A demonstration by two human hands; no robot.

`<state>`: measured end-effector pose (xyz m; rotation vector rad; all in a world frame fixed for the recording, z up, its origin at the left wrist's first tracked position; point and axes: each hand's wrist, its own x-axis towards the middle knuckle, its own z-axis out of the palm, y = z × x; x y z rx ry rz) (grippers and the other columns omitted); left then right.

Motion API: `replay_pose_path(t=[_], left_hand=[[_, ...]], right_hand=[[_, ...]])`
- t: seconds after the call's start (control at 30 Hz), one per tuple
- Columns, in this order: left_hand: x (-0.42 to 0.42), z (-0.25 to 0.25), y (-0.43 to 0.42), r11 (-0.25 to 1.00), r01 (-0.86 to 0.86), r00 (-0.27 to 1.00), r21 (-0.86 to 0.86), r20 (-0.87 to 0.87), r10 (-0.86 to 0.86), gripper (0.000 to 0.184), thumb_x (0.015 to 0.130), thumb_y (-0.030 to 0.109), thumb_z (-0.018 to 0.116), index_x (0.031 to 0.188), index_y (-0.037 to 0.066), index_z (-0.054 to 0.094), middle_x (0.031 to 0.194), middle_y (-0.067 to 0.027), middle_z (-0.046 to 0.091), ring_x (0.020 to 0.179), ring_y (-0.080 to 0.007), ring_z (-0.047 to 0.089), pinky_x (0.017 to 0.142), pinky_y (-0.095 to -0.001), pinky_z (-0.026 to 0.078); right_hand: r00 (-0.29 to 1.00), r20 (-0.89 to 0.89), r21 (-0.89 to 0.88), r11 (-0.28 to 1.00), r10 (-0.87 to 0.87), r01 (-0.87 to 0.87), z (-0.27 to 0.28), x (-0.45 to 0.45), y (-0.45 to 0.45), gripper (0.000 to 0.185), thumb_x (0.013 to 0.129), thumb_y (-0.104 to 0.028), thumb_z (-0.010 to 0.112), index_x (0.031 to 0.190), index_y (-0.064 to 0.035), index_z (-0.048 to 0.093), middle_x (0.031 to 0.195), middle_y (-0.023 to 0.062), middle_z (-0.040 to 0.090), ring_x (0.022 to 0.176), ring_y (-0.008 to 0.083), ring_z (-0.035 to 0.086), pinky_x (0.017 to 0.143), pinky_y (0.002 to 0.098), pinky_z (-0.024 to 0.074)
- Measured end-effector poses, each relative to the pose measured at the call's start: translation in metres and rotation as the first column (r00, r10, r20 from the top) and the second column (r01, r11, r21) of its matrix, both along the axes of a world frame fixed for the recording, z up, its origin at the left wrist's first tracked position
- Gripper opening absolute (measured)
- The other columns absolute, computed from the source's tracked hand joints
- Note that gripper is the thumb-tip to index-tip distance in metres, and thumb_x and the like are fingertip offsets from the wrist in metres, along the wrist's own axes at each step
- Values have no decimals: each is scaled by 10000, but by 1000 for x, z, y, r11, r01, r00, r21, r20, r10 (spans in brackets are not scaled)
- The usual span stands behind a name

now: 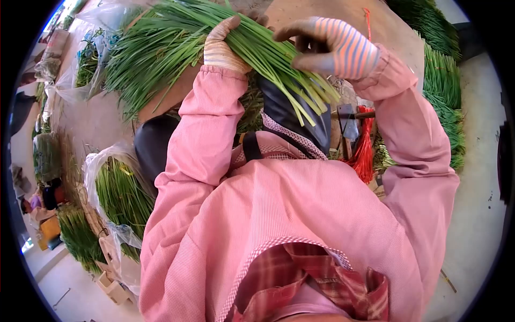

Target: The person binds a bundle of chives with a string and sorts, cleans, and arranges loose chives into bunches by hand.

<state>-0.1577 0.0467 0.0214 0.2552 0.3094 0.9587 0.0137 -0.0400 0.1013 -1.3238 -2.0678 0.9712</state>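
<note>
A large bunch of long green chives (257,48) lies across my lap and the board in front, its leafy ends fanned to the left and its pale cut ends pointing down to the right. My left hand (222,48), in a striped glove with dirty fingertips, is wrapped round the bunch near its middle. Just above the stalks on the right is my right hand (332,48), gloved in blue, white and orange stripes. Its fingers are curved, with the thumb apart from them, and I see nothing held there.
Red ties (365,153) hang beside a metal blade (348,123) by my right knee. Stacked green bundles (442,88) line the right side. At left stands a plastic bag of chives (120,188), with another bundle (79,233) behind it. A brown board (343,13) lies ahead.
</note>
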Motion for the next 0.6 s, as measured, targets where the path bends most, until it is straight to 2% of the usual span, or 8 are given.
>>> replay_pose_path(t=[0.1,0.2,0.3,0.33,0.37,0.47,0.5,0.6], left_hand=[[1,1,-9,999,28,996,-38,-78,-31,302,727,136,507,973,-39,505,930,-194,555,866,-338,535,823,-455,427],[-5,0,-16,995,72,995,70,-72,-67,266,721,93,522,959,-27,516,917,-191,564,836,-331,552,769,-438,467],[-12,-11,-16,999,-14,993,48,-119,19,257,722,93,531,952,-23,530,925,-190,566,831,-321,558,757,-424,479],[-12,2,-27,999,28,999,32,-40,-27,249,722,98,542,938,-25,543,928,-188,569,821,-316,564,754,-417,485],[-14,0,-27,999,19,999,33,-38,-18,249,722,98,542,938,-25,543,928,-188,569,821,-316,564,754,-417,485],[-24,2,-30,999,38,999,-15,-21,-38,281,721,114,544,960,-33,538,941,-187,565,818,-327,563,757,-425,482],[-29,5,-33,999,-19,998,32,-55,21,307,728,131,534,995,-20,522,933,-190,564,812,-331,564,740,-426,485],[-53,6,-30,947,-69,991,313,-88,101,364,736,180,523,1064,25,490,909,-177,562,803,-334,559,713,-451,476]], right_hand=[[976,187,296,941,111,-164,-15,-7,5,221,735,-166,615,938,-85,582,706,106,565,639,244,550,585,304,430],[946,307,318,926,104,-205,-7,-17,1,200,744,-195,607,902,-76,584,745,139,576,692,305,549,593,332,433],[960,249,382,897,132,-222,-12,-25,13,200,762,-225,598,876,-62,588,719,94,586,644,231,559,578,302,432],[971,216,280,946,107,-167,6,-32,10,116,769,-79,591,848,5,575,736,40,589,685,103,528,620,239,439],[969,217,280,944,116,-176,2,-35,14,116,769,-79,591,848,5,575,736,40,589,685,103,528,620,239,439],[927,-353,-31,992,-125,122,-5,-44,25,129,771,-110,605,825,3,571,674,31,575,646,87,509,593,240,434],[868,-471,8,983,-159,184,-6,-46,29,128,781,-113,591,836,0,568,676,22,564,634,80,499,590,238,432],[863,-416,76,935,-286,347,-26,-10,63,186,789,-155,576,900,-8,558,781,37,586,696,109,527,629,251,438]])
